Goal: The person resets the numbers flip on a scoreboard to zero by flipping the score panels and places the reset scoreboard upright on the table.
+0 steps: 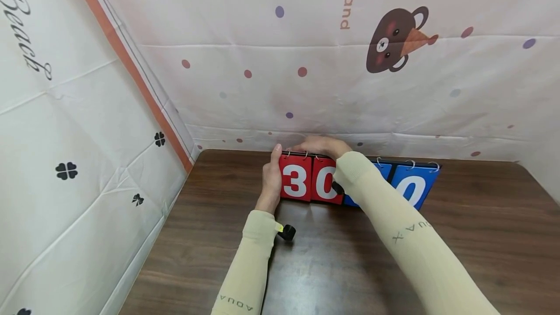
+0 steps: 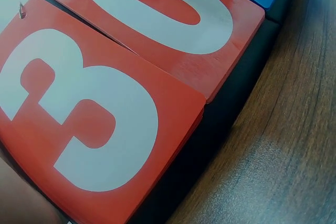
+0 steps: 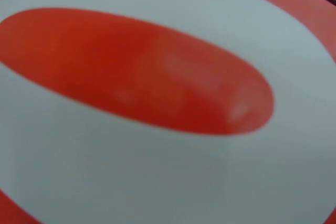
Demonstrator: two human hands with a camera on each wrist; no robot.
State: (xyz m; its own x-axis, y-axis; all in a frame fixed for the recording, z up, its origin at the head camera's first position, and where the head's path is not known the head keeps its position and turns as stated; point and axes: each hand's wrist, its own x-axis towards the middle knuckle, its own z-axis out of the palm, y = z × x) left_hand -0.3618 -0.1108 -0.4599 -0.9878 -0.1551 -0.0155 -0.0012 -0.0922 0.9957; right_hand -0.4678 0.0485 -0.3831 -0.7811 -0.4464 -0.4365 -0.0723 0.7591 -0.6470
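A tabletop flip scoreboard (image 1: 295, 177) stands near the back of the table, its number cards hung on metal rings. Two red cards at the left read 3 (image 2: 121, 124) and 0 (image 2: 220, 35); blue cards (image 1: 413, 181) fill the right half, the outermost showing 0. My left hand (image 1: 271, 176) grips the board's left end, thumb pointing up along the edge, other fingers hidden. Over the top edge bends my right hand (image 1: 321, 145), behind the red cards, its fingertips out of sight. Its forearm covers part of the blue side. A red card's 0 (image 3: 131, 72) fills the right wrist view.
The brown wood-grain table (image 1: 210, 237) runs up to a patterned cloth (image 1: 262, 91) hanging close behind the scoreboard. Another cloth (image 1: 83, 208) hangs along the left side. A small black camera (image 1: 287, 233) sits on the left wrist.
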